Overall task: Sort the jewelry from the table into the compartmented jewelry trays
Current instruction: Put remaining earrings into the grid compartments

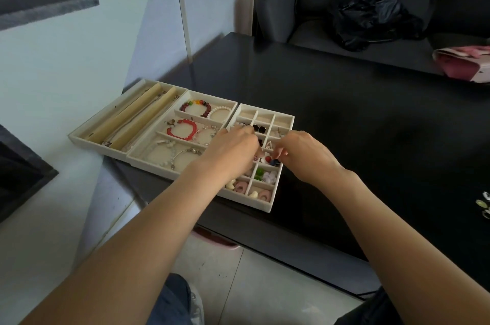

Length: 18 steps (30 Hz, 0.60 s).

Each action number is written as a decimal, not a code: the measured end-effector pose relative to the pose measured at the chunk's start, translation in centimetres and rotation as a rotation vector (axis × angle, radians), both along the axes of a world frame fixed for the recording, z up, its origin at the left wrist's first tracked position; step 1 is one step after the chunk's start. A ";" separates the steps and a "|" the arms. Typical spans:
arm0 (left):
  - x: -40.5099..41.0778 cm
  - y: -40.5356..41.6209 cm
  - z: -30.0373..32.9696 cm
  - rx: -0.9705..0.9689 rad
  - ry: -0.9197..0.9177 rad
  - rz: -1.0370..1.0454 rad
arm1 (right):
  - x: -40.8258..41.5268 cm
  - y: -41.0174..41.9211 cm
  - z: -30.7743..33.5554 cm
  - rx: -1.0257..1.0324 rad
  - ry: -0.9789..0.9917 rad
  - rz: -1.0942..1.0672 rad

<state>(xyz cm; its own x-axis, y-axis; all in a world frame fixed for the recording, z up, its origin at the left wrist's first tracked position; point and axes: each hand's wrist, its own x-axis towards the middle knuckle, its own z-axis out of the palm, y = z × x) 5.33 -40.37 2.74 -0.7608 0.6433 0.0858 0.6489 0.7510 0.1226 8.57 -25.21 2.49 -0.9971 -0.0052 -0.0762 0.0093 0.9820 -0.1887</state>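
Three cream jewelry trays stand side by side on a black table (344,118). The small-grid tray (285,119) holds earrings and beads in many cells. Both hands hover over its middle cells. My left hand (230,151) has its fingers curled down into the grid; what they hold is hidden. My right hand (305,155) pinches a small piece beside a red bead (267,158). The middle tray (212,100) carries red, dark and white bead bracelets. The long tray (138,86) at the left holds necklaces and two padded bars.
A few loose pieces of jewelry (486,205) lie at the table's right edge. A pink-and-white packet (464,62) sits at the far right. A dark sofa with a black plastic bag (371,19) stands behind the table. A white wall lies to the left.
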 end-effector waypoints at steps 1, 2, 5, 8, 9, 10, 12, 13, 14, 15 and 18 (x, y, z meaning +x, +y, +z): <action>0.1 -0.1 0.0 -0.026 0.015 -0.010 | 0.0 0.1 0.0 -0.003 -0.001 -0.005; 0.1 -0.3 0.1 -0.048 0.032 -0.020 | 0.0 0.1 0.0 -0.004 -0.001 -0.012; 0.2 -0.4 0.2 -0.094 0.072 -0.053 | 0.1 0.2 0.1 0.002 0.013 -0.023; 0.6 0.0 0.5 -0.151 0.117 -0.096 | 0.4 0.1 0.2 0.004 0.016 -0.024; 0.6 0.2 0.6 -0.169 0.137 -0.112 | 0.5 0.1 0.3 0.005 0.017 -0.018; 0.7 0.4 0.6 -0.187 0.155 -0.124 | 0.6 0.0 0.4 0.010 0.017 -0.010; 0.8 0.6 0.4 -0.212 0.179 -0.139 | 0.8 0.1 0.4 0.027 0.027 0.002; 0.9 0.6 0.3 -0.204 0.174 -0.141 | 0.9 0.2 0.4 0.036 0.032 0.002; 0.8 0.5 0.1 -0.172 0.156 -0.139 | 1.0 0.3 0.4 0.044 0.034 0.001; 0.7 0.4 -0.1 -0.110 0.122 -0.129 | 1.0 0.4 0.5 0.050 0.031 0.000; 0.4 0.2 -0.3 0.120 -0.083 -0.036 | 1.1 0.5 0.6 0.047 0.003 -0.009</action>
<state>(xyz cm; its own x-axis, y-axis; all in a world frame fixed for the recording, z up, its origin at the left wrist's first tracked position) 5.70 -40.16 2.43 -0.7450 0.6593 0.1014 0.6590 0.7040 0.2647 9.67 -24.71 3.13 -0.9973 0.0073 -0.0732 0.0177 0.9897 -0.1421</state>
